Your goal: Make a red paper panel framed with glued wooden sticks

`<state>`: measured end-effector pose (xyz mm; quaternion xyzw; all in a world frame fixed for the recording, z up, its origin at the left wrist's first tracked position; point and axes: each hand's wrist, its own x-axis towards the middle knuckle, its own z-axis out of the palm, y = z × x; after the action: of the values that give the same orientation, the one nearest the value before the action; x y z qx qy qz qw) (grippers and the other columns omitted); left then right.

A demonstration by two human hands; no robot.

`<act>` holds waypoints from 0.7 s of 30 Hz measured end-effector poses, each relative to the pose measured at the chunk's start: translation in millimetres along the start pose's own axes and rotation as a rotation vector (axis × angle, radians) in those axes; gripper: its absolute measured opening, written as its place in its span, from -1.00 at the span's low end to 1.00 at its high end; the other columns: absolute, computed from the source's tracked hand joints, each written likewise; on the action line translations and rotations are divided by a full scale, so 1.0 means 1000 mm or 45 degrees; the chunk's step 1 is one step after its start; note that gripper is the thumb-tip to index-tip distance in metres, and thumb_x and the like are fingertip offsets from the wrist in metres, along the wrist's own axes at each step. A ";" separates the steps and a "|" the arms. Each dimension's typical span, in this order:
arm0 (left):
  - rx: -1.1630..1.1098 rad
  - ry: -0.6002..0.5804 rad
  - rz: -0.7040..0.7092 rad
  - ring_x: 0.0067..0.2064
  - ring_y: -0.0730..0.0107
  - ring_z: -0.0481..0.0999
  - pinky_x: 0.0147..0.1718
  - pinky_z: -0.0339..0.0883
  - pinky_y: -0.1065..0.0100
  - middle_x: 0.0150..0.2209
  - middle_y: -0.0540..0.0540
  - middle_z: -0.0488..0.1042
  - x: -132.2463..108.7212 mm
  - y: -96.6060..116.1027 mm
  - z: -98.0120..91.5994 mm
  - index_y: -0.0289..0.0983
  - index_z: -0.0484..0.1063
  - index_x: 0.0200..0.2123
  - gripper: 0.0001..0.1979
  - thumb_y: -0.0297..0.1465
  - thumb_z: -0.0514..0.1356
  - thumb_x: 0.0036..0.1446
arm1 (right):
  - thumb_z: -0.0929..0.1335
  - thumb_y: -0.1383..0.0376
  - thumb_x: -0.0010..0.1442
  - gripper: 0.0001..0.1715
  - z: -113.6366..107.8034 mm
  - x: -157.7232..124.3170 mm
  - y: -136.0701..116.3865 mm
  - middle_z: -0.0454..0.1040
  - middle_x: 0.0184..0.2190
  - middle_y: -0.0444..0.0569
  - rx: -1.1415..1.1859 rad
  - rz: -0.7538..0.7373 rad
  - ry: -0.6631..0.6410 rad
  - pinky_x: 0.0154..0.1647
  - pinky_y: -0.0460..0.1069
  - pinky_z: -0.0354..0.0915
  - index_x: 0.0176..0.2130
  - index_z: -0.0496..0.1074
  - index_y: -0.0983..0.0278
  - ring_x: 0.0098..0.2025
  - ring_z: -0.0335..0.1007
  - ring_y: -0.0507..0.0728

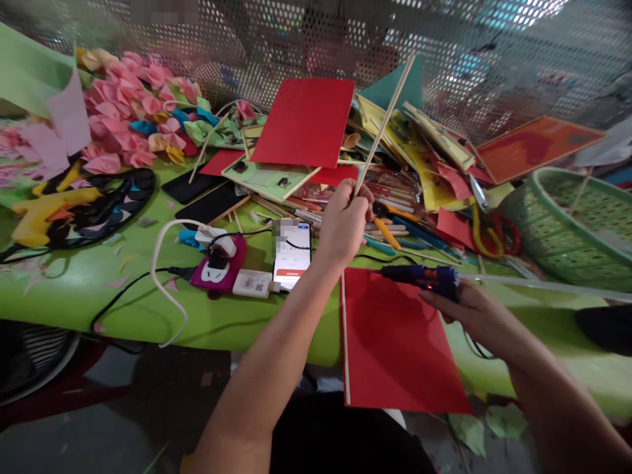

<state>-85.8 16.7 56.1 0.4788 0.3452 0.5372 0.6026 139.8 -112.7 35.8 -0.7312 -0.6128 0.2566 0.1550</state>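
Note:
My left hand [349,214] is closed round the lower end of a thin pale wooden stick [388,118], which slants up and to the right. In my right hand [469,303] is a dark blue glue gun [428,278] with a small orange light, its black nozzle pointing left. Beneath the nozzle lies a sheet of red paper [399,349] that reaches past the table's front edge. Another pale stick [346,342] runs along the sheet's left side. A clear glue stick [533,287] appears to stretch rightward from behind the gun.
Beside my left forearm are a lit phone [294,253] and a purple power strip [217,266] with cables. Scissors [481,230] lie near a green basket [567,230]. A yellow glue gun [54,204] and pink paper flowers [133,105] are at left. Loose sticks and paper crowd the back.

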 end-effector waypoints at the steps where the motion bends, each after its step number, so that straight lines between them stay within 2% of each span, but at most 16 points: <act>1: -0.004 0.000 -0.002 -0.48 0.53 0.29 -0.61 0.03 0.53 -0.48 0.06 0.30 0.000 0.000 0.000 -0.19 0.23 -0.37 -0.90 -0.52 0.03 0.11 | 0.33 -0.37 0.08 -0.24 0.001 0.000 -0.001 0.10 -0.69 -0.19 -0.006 -0.009 0.005 -0.58 -0.02 -0.02 -0.67 0.19 0.17 -0.62 0.06 0.04; 8: -0.017 -0.005 0.007 -0.49 0.55 0.29 -0.61 0.04 0.54 -0.49 0.06 0.28 0.000 0.000 0.001 -0.20 0.22 -0.38 -0.90 -0.52 0.04 0.12 | 0.33 -0.33 0.13 -0.29 0.004 0.004 -0.003 0.08 -0.71 -0.21 -0.054 -0.108 0.047 -0.57 -0.01 0.01 -0.63 0.26 0.17 -0.62 0.06 0.06; 12: -0.021 -0.012 0.004 -0.49 0.54 0.27 -0.62 0.06 0.54 -0.48 0.07 0.29 -0.001 0.000 0.000 -0.20 0.24 -0.37 -0.91 -0.51 0.04 0.11 | 0.32 -0.38 0.09 -0.24 -0.001 0.002 0.002 0.12 -0.70 -0.18 -0.077 -0.064 0.055 -0.58 -0.01 0.03 -0.66 0.22 0.16 -0.61 0.10 0.07; 16: 0.005 -0.019 0.004 -0.49 0.54 0.28 -0.61 0.07 0.53 -0.49 0.07 0.29 -0.001 0.001 0.000 -0.20 0.24 -0.37 -0.90 -0.52 0.03 0.10 | 0.29 -0.40 0.10 -0.22 -0.004 -0.002 0.005 0.07 -0.75 -0.19 -0.126 -0.015 0.030 -0.62 -0.01 -0.01 -0.68 0.19 0.15 -0.67 0.06 0.06; 21: 0.036 -0.018 0.020 -0.45 0.53 0.34 -0.59 -0.01 0.51 -0.50 0.06 0.30 0.001 0.000 0.000 -0.20 0.24 -0.39 -0.90 -0.52 0.03 0.09 | 0.31 -0.34 0.13 -0.26 0.000 0.000 0.000 0.10 -0.72 -0.19 -0.101 -0.117 0.068 -0.58 -0.02 0.01 -0.66 0.21 0.17 -0.62 0.09 0.06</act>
<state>-85.3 17.4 56.0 0.4938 0.3446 0.5335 0.5940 140.0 -112.4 35.6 -0.7145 -0.6510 0.2049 0.1538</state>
